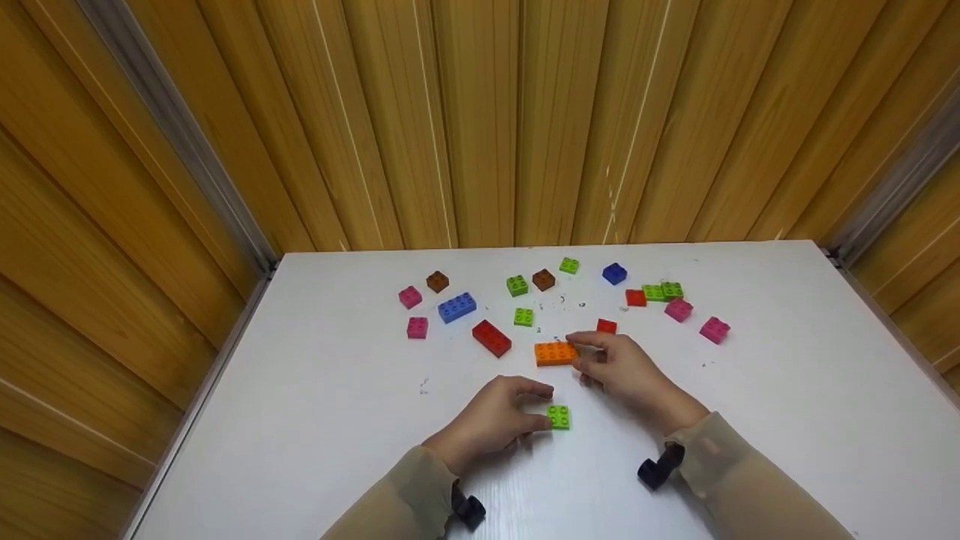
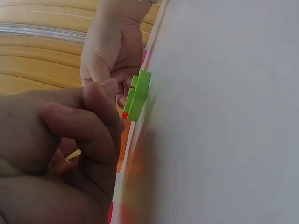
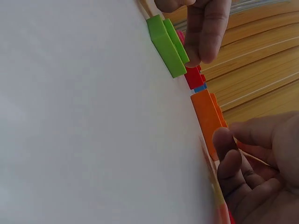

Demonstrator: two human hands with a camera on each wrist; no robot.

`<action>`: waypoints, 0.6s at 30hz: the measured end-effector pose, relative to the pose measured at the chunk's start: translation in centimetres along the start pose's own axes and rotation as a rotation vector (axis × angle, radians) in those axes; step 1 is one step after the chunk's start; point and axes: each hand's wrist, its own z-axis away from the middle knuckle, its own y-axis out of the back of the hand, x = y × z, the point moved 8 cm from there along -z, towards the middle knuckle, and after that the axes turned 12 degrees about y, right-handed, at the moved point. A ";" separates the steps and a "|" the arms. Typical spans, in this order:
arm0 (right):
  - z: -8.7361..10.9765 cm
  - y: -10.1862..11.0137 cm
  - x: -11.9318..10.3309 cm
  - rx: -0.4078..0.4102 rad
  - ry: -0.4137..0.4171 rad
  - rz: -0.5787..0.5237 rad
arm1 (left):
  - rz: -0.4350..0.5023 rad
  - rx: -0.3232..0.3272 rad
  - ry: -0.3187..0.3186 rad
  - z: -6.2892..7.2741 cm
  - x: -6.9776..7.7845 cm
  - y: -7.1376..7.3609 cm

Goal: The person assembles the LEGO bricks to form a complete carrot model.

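Observation:
In the head view, my left hand (image 1: 499, 416) is low over the table, its thumb at the left edge of a light green four-stud brick (image 1: 559, 417). The index fingertip stands apart from that brick's far side. My right hand (image 1: 626, 371) has its thumb and index finger around the right end of an orange eight-stud brick (image 1: 553, 354), which rests flat on the table. The right wrist view shows the orange brick (image 3: 205, 116) at the right fingertips. Just beyond the right hand sits a partly covered red brick (image 1: 607, 326).
Across the white table (image 1: 330, 420) lie a dark red brick (image 1: 492, 338), a blue brick (image 1: 457, 307) and another green brick (image 1: 523, 316). Farther right are several pink, red and green bricks, with a dark blue brick (image 1: 615, 273) near the back. Wood-patterned walls (image 1: 480, 150) enclose the table.

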 end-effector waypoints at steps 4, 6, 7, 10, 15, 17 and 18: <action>-0.1 0.1 -0.4 0.038 0.039 0.084 | -0.038 0.009 -0.012 -0.2 0.0 -0.3; -0.1 0.2 -0.5 0.054 0.038 0.113 | -0.046 0.012 -0.010 -0.3 0.0 -0.5; -0.1 0.2 -0.4 0.059 0.035 0.123 | -0.048 0.015 -0.008 -0.4 -0.1 -0.6; -0.1 0.4 -0.3 0.072 0.007 0.135 | -0.071 0.034 -0.012 -0.4 -0.1 -0.5; -0.1 0.5 -0.2 0.078 -0.022 0.185 | -0.091 0.056 -0.017 -0.5 -0.1 -0.5; 0.0 0.5 -0.1 0.077 -0.026 0.200 | -0.096 0.058 -0.021 -0.5 -0.2 -0.5; 0.0 0.5 0.0 0.081 -0.032 0.199 | -0.102 0.059 -0.027 -0.5 -0.2 -0.5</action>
